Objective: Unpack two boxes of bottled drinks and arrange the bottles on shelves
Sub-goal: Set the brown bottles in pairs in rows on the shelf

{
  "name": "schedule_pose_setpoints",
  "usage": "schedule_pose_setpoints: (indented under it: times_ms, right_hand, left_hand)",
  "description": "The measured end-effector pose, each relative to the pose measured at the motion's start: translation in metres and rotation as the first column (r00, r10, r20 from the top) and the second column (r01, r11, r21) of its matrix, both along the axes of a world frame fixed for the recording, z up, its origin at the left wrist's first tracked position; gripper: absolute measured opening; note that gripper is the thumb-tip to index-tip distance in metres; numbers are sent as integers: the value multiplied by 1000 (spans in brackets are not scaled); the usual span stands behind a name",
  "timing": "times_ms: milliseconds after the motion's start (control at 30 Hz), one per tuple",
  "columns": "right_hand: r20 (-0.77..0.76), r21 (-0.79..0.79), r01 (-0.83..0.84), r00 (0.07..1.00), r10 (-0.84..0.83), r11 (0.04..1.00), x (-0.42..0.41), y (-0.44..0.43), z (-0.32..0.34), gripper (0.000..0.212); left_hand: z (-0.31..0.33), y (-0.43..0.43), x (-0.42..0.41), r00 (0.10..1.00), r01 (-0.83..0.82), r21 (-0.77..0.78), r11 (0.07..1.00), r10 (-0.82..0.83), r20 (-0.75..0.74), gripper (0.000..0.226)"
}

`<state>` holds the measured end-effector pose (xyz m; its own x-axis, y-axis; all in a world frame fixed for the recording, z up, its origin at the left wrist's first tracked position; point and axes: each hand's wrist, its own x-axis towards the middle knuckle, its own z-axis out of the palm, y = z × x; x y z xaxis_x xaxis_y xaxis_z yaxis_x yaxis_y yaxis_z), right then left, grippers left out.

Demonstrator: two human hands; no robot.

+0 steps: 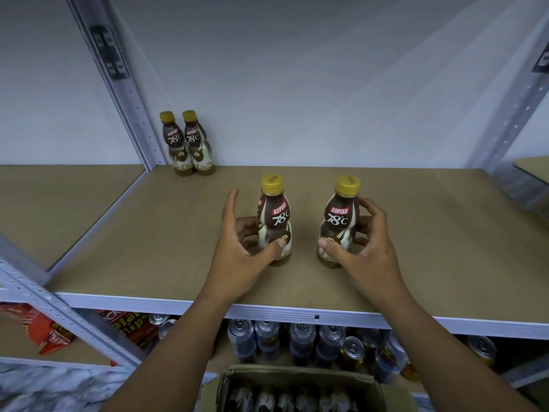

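This is looking like a shop or its stockroom. Slotted metal shelving (pixel 135 126) is carrying identical Kopiko bottles (pixel 190 144) at the back left corner of the upper shelf (pixel 148 218). Stacked drink cans (pixel 300 334) and snack packets (pixel 53 331) are sitting below, and an open cardboard box (pixel 297 374) of bottles is standing underneath.

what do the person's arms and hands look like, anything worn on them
Both arms are bare as far as the frame shows: no sleeve covers the left forearm or the right forearm. The left hand and the right hand wear no gloves, and no ring, watch or bracelet is visible.
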<state>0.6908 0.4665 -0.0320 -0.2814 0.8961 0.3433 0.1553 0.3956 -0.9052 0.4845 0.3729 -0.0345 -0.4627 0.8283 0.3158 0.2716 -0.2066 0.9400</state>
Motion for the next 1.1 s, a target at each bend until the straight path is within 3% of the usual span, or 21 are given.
schedule_pose_setpoints:
  times_ms: [467, 567, 733, 1100]
  right_hand:
    - [-2, 10, 6, 1000, -6, 1000, 1, -2, 1, 90]
    - [-5, 16, 9, 1000, -9, 1000, 1, -3, 1, 94]
    - [4, 70, 53, 999, -53, 996, 0, -4, 1, 95]
    - [9, 102, 64, 998, -65, 993, -1, -3, -1, 91]
  left_hand:
    - [1, 1, 18, 968, -213, 12, 977, 213, -131, 116]
    - [4, -2, 16, 985, -145, 10, 989, 146, -90, 122]
    - [7, -1, 12, 998, 28, 20, 999, -27, -53, 115]
    - [3, 4, 11, 999, 2, 7, 1000, -2, -53, 118]
